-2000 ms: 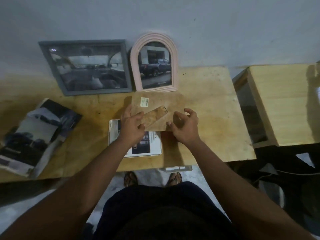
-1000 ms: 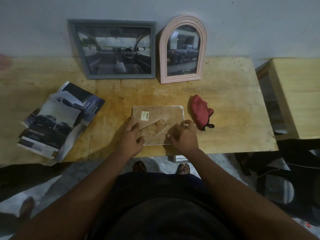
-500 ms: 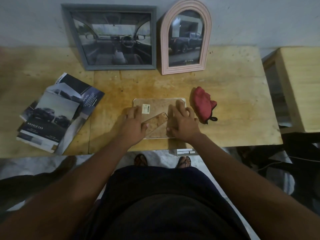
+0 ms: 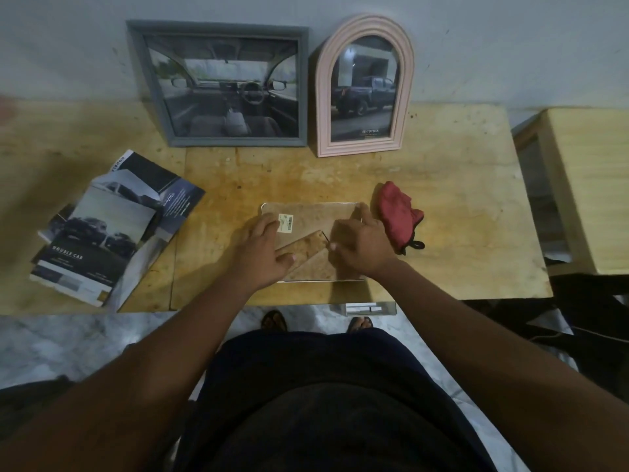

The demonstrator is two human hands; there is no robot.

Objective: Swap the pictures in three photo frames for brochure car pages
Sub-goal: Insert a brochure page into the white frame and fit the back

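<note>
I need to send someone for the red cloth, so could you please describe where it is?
On the wooden table, look near the front edge, just right of the face-down frame under the right hand. The red cloth lies crumpled there, the only red thing.

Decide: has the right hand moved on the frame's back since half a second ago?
Yes. The right hand has slid from the sticker toward the face-down frame's right edge, nearer the red cloth.

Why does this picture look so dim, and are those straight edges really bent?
Head view: dim, flat indoor light; the table edges bow from the wide-angle lens; faint glare on the glass of the pink arched frame; both hands look slightly soft, fine print on the brochures is unreadable.
</note>
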